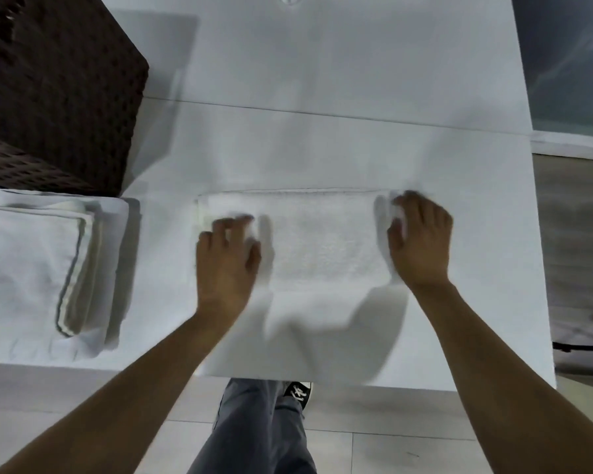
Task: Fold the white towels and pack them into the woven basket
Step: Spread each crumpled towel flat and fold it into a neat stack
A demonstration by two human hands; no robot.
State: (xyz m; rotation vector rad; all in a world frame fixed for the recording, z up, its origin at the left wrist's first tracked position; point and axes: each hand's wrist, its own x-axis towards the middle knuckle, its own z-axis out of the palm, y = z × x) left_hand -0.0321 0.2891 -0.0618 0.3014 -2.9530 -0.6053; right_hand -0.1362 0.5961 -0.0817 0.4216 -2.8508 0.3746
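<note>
The white towel [322, 248] is lying on the table [356, 80], its long axis running left to right between the grips. The left hand [226, 258] is pinching its left end, the right hand [420, 241] its right end. The woven basket [55, 90] is standing far beyond the left hand.

Single view, head-worn wide-angle camera: looks steeply down and forward from above the white surface [356, 80], close over both forearms; near edge of the surface, floor [391, 439] and the person's legs fill the lower frame. No second view.
</note>
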